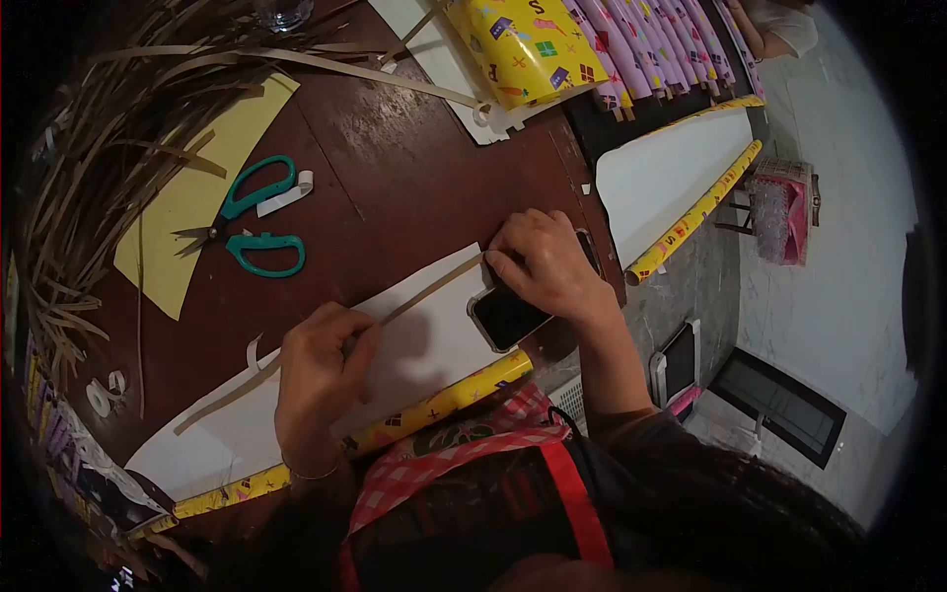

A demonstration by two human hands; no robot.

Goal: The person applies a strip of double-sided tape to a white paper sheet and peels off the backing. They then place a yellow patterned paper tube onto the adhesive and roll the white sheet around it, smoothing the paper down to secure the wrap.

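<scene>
A white sheet (434, 335) with a rolled yellow patterned edge (434, 407) lies on the table before me. A thin brown strip (429, 296) runs along its far side. My left hand (321, 380) is closed over the strip near the sheet's middle, fingers bent; a small white tape piece (258, 357) stands up just left of it. My right hand (543, 261) has its fingers pinched at the strip's right end, by the sheet's corner. Beneath the right hand a phone (505, 318) rests on the sheet.
Teal-handled scissors (232, 232) lie partly on yellow paper (178, 266), beside a heap of brown strips (89, 168). Yellow patterned paper (523, 49) and pink rolls (661, 49) are at the back. A tape roll (99, 398) sits at left. Another person's arm (752, 32) shows at upper right.
</scene>
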